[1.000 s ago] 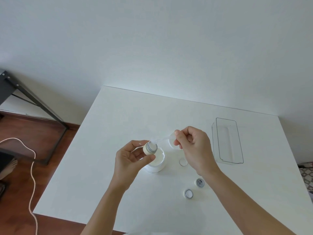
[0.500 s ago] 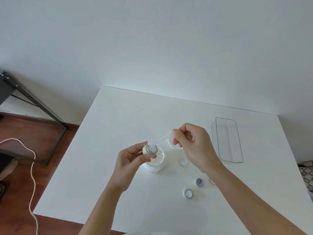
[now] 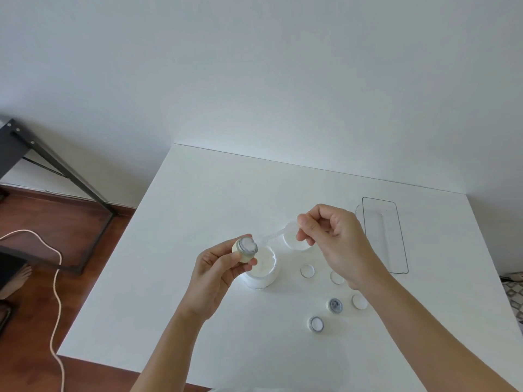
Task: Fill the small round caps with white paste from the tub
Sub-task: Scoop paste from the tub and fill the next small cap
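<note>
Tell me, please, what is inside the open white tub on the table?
The tub holds white paste, visible through its open top. The left hand covers its left edge; depth cannot be seen.

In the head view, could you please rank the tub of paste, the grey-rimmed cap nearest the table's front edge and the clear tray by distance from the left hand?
1. Tub of paste: right beside the left hand.
2. Grey-rimmed cap: on the table, lower right of the hand.
3. Clear tray: far right.
</note>
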{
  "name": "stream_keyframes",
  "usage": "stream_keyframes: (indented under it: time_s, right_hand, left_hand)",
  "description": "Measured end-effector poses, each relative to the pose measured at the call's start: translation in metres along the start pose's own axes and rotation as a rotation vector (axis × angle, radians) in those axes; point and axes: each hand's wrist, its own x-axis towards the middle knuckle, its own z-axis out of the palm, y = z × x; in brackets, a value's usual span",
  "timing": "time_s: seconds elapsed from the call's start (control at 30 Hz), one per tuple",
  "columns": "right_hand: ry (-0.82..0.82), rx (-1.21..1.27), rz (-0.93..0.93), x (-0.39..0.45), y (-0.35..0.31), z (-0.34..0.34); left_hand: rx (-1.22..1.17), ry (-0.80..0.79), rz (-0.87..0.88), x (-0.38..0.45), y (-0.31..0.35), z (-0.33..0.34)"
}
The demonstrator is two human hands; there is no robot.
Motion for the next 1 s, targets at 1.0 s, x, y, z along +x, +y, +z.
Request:
stream_keyframes:
  time_s: [1.0]
  right_hand:
    - [0.043, 0.129, 0.113, 0.000, 0.012, 0.009]
  left_hand:
    - [0.172, 0.150, 0.204, 0.002, 0.005, 0.015]
